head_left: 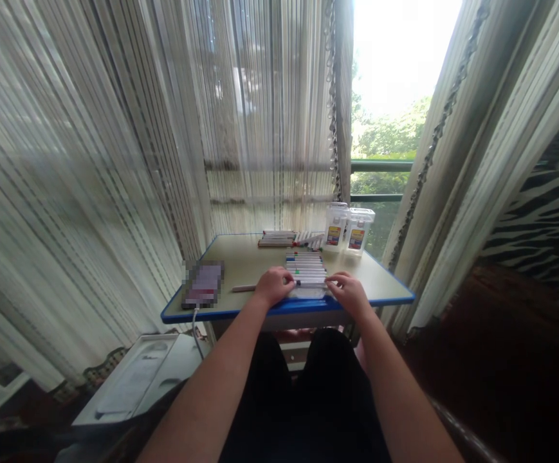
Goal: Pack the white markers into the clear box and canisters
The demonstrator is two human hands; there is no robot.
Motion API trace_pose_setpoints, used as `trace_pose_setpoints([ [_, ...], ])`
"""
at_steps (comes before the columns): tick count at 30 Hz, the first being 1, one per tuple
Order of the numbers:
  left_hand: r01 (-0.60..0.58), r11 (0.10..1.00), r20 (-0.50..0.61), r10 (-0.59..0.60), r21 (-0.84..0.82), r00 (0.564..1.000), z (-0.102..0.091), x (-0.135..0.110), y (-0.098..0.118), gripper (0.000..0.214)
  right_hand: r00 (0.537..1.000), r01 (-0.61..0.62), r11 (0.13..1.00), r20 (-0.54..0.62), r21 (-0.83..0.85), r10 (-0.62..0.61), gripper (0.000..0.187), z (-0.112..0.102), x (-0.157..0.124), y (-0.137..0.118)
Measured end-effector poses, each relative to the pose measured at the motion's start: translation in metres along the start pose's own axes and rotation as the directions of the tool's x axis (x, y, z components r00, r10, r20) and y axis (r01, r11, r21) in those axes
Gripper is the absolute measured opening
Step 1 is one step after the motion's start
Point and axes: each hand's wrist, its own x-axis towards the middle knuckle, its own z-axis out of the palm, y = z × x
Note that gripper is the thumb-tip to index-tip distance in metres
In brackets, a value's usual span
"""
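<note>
My left hand point(274, 285) is closed, its fingertips pinching the dark-banded left end of a white marker point(311, 284). At the marker's other end, the fingers of my right hand point(348, 293) are pinched together on it. Just beyond lies a row of several white markers point(305, 265) side by side, some with coloured ends. A clear plastic tray or case point(308, 293) shows under and in front of the held marker; its full shape cannot be made out. Left of my left hand, a slim pinkish stick point(244, 289) rests on the tabletop.
The small table point(375, 283) has a blue edge. Further back are stacked markers point(277, 239), more loose markers point(309, 240) and two clear plastic cases with labels, a left one point(334, 233) and a right one point(357, 235). A phone-like device point(204, 283) with a cable point(196, 328) lies at left.
</note>
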Motion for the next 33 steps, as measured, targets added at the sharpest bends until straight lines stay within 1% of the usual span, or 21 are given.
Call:
trace_pose_setpoints([
  [4,-0.019,1.000,-0.016,0.019,0.005,1.000,0.0006,-0.0003,0.0000,0.010,1.000,-0.015,1.000,-0.001,0.005,0.015,0.024,-0.0013,-0.0013,-0.0022],
  [11,-0.022,1.000,-0.033,0.022,-0.006,0.999,0.0007,-0.0005,0.0009,0.011,1.000,0.027,0.998,-0.015,-0.056,-0.028,0.027,0.0006,-0.0029,-0.0012],
  [23,-0.009,1.000,-0.003,0.009,0.028,1.000,0.0002,-0.0001,0.0015,0.013,1.000,-0.012,0.999,0.023,-0.041,0.013,0.029,-0.0006,-0.0018,-0.0009],
  [27,-0.023,0.999,-0.024,0.024,0.048,0.999,0.0005,-0.0015,0.0033,0.014,0.999,-0.027,0.999,0.031,-0.044,0.028,0.029,-0.0014,-0.0004,-0.0005],
  [30,-0.035,0.999,-0.035,0.036,0.031,0.999,-0.0003,-0.0025,0.0041,0.013,0.998,-0.049,0.998,0.041,-0.029,0.050,0.028,-0.0031,0.0000,-0.0013],
  [33,-0.002,1.000,-0.099,0.004,0.019,0.995,-0.0016,-0.0029,0.0041,0.013,0.998,-0.054,0.998,0.018,-0.024,0.055,0.027,-0.0037,-0.0012,-0.0041],
])
